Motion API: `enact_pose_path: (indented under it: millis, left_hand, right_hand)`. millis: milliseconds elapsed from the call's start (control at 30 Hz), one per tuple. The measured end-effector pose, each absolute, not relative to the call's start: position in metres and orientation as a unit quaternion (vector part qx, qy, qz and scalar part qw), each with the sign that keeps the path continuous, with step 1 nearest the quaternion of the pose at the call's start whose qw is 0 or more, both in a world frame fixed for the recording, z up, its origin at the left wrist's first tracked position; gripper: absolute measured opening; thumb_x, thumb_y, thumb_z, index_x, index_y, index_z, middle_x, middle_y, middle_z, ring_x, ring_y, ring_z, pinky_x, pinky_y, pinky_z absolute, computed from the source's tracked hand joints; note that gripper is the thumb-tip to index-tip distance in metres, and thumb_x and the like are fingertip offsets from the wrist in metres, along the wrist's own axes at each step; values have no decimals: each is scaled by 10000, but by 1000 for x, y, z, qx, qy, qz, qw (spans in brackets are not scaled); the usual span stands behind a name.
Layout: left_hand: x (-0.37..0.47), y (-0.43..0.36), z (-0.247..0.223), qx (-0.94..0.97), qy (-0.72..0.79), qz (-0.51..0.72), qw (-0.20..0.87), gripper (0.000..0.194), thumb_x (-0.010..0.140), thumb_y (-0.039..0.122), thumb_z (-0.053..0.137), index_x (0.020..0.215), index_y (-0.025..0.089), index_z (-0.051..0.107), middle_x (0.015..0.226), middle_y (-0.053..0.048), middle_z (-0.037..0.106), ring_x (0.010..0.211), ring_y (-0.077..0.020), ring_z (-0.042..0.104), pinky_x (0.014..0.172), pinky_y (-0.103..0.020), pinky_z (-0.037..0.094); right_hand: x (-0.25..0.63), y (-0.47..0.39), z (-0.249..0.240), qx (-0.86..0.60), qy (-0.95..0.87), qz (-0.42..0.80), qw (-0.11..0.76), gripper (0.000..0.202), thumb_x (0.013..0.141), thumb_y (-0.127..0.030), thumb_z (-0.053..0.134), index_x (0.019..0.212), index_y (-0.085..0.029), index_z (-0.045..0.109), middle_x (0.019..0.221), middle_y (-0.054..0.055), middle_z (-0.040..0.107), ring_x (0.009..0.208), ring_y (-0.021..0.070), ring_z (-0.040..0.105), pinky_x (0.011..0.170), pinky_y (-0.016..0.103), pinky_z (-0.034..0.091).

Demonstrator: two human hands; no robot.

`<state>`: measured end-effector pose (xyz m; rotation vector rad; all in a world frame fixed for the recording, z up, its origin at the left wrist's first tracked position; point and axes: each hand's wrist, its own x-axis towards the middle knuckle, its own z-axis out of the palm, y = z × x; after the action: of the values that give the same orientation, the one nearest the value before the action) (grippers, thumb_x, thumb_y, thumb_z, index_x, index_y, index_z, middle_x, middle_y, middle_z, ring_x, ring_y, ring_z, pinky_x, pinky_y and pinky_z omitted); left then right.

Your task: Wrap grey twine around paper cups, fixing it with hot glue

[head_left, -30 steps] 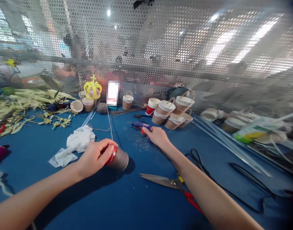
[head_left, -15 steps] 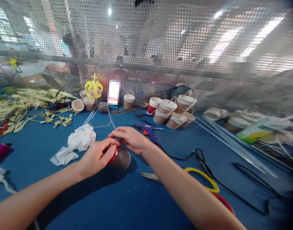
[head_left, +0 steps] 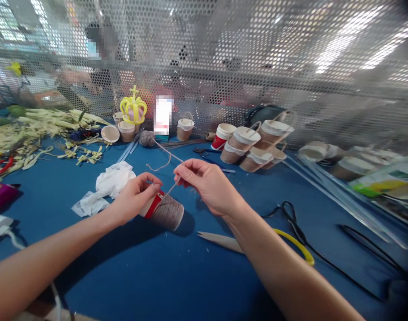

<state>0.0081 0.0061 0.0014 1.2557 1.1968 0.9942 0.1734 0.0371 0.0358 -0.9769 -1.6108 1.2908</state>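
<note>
With the left hand [head_left: 133,198], fingers curled and gripping at the rim end, a tapered red-and-white paper cup [head_left: 163,212], mostly wrapped in thin grey-brown twine [head_left: 172,186], is held tilted over the blue bench [head_left: 140,276]. To its right, the twine is pinched between closed fingertips of the right hand [head_left: 210,189], its strand pulled straight off the cup. For tidy wrapping, tension should be kept even and each turn laid tight against the last, no red gaps.
</note>
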Motion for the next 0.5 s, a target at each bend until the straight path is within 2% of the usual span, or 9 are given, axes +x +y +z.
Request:
enact_pose_path:
  millis: [133,500]
  left_hand:
    - [9,6,1,484,510,404,585,142,736,268,530,799,148,487,617,32,542,495,-70,486,462,-179,376]
    - [9,-2,6,539,478,391,573,138,758,269,509,820,147,490,629,34,534,498,-63,471,468,-177,367]
  right_hand:
    - [173,37,35,-402,-637,500,427,169,732,-302,599,652,-157,565,598,-32,572,543,71,464,553,225,373]
    - [171,40,28,-452,-639,453,427,162,737,-279,592,636,-155,563,567,-33,557,541,80,486,567,234,389]
